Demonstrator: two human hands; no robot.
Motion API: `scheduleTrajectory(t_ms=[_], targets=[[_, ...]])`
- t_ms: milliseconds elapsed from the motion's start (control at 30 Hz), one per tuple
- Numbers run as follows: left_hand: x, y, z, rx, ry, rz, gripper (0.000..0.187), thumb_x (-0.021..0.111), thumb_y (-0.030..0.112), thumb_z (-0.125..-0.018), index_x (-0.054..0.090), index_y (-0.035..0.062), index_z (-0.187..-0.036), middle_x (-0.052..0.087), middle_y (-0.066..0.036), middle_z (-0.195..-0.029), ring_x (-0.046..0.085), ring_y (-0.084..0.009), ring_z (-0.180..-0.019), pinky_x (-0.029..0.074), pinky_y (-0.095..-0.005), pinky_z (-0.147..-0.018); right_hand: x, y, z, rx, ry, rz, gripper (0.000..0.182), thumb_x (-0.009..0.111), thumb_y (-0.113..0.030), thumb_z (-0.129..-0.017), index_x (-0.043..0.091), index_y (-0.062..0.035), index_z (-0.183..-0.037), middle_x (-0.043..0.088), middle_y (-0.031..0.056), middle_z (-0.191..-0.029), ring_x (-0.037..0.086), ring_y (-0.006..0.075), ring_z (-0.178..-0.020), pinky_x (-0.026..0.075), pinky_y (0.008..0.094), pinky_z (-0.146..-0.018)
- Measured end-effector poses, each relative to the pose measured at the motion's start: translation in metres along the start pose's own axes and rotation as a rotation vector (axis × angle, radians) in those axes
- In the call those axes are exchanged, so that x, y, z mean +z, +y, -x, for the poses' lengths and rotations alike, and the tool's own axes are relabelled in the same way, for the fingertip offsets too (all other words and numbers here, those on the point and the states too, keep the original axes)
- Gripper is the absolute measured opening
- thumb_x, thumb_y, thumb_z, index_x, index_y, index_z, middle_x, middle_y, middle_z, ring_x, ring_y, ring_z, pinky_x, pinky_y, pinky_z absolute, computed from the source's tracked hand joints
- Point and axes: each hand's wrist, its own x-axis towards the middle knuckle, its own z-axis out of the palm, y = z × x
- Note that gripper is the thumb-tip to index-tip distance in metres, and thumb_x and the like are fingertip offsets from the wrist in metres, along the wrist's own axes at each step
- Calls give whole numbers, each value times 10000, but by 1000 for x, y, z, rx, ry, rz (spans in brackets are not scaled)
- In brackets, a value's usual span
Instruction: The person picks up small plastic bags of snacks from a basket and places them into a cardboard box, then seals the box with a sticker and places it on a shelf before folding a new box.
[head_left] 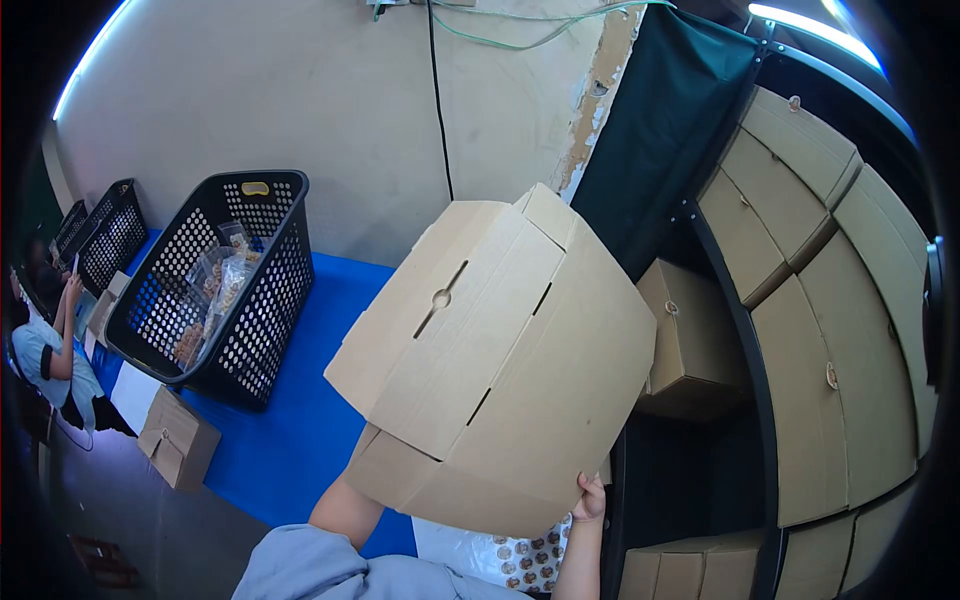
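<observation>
Gripping the cardboard blank at its lower edge, the right hand is closed; the left is hidden behind, its grip unclear; the blank looks largely unfolded, above the blue table; shelved boxes are already shut.

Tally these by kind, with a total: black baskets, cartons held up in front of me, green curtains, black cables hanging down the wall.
Black baskets: 3
Held carton: 1
Green curtain: 1
Hanging black cable: 1
Total: 6
</observation>
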Motion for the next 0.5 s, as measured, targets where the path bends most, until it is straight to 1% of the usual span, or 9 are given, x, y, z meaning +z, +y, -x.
scheduleTrajectory(t_ms=[67, 167, 200, 267, 300, 367, 400, 467, 500], targets=[[5, 7, 4, 64, 12, 7, 499, 431, 419, -985, 575, 1, -1218, 665, -152, -1115, 685, -281, -905, 559, -409, -826, -3, 3, 1, -9, 46, -13, 616, 625, 15, -834, 378, -27, -1397, 535, 157, -1308, 535, 320, -1211, 454, 449, -1014], [14, 21, 5, 153, 33, 16, 513, 437, 429, -980, 571, -2, -1223, 662, -157, -1126, 685, -288, -906, 558, -414, -829, -7, 3, 4, 1, 28, -33, 619, 617, 16, -836, 369, -25, -1402, 531, 162, -1312, 533, 327, -1211, 454, 452, -1014], [28, 25, 12, 154, 34, 15, 513, 437, 429, -980, 571, -2, -1223, 662, -157, -1126, 685, -288, -906, 558, -414, -829, -7, 2, 5, 2, 28, -34, 619, 617, 16, -836, 369, -25, -1402, 531, 162, -1312, 533, 327, -1211, 454, 452, -1014], [60, 34, 28, -79, -117, 125, 595, 472, 472, -939, 545, -20, -1266, 639, -192, -1191, 671, -345, -963, 538, -441, -879, -5, 0, 7, 16, -31, -75, 622, 611, 15, -839, 362, -25, -1407, 524, 165, -1319, 532, 330, -1213, 454, 454, -1014], [54, 35, 28, -78, -118, 125, 595, 472, 472, -939, 545, -20, -1266, 639, -192, -1191, 671, -345, -963, 538, -441, -879, -5, 1, 6, 16, -33, -75, 622, 611, 15, -839, 362, -25, -1407, 524, 165, -1319, 532, 330, -1213, 454, 454, -1014], [38, 38, 26, -239, -341, 241, 625, 486, 467, -917, 525, -25, -1300, 615, -211, -1240, 643, -379, -1039, 515, -452, -920, -5, 1, 5, 32, -66, -93, 627, 609, 15, -838, 357, -26, -1411, 519, 170, -1322, 530, 331, -1215, 454, 458, -1013], [32, 37, 23, -237, -341, 242, 625, 486, 467, -917, 525, -25, -1300, 615, -211, -1240, 643, -379, -1039, 515, -452, -920, -5, 2, 4, 33, -67, -91, 627, 609, 15, -838, 357, -26, -1411, 519, 170, -1322, 530, 331, -1215, 454, 458, -1013], [35, 35, 22, -333, -382, 276, 601, 475, 440, -918, 529, -20, -1301, 620, -218, -1229, 630, -375, -1078, 508, -437, -927, -5, 2, 3, 52, 26, -12, 634, 613, 12, -837, 353, -27, -1414, 521, 172, -1315, 535, 329, -1209, 456, 463, -1011], [38, 33, 24, -330, -382, 279, 601, 475, 440, -918, 529, -20, -1301, 620, -218, -1229, 630, -375, -1078, 508, -437, -927, -5, 1, 3, 54, 26, -9, 634, 613, 12, -837, 353, -27, -1414, 521, 172, -1315, 535, 329, -1209, 456, 463, -1011]])
